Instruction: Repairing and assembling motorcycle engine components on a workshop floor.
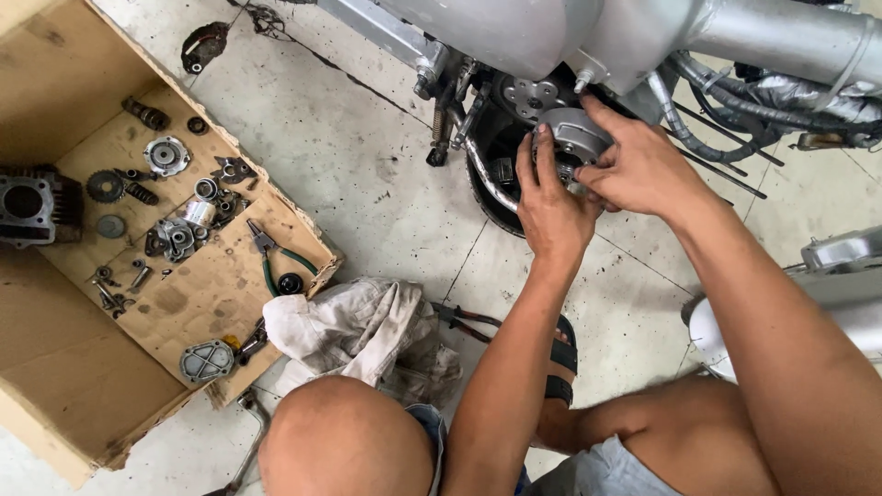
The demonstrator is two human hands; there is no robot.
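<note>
Both of my hands are on a round grey metal engine part (574, 133) at the open side of a silver motorcycle engine (514, 110). My left hand (549, 207) grips its lower left edge, fingers pointing up. My right hand (634, 165) holds its right side, with the index finger laid over the top. A toothed round part (533, 95) shows just behind it. My bare knee (344, 436) is at the bottom.
A flattened cardboard sheet (211, 289) on the left carries several small engine parts, a gear (106, 186), green-handled pliers (276, 257), a cover (207, 360) and a cylinder block (32, 207). A dirty rag (363, 331) lies on the tiled floor (367, 174). Cables (735, 110) hang at the right.
</note>
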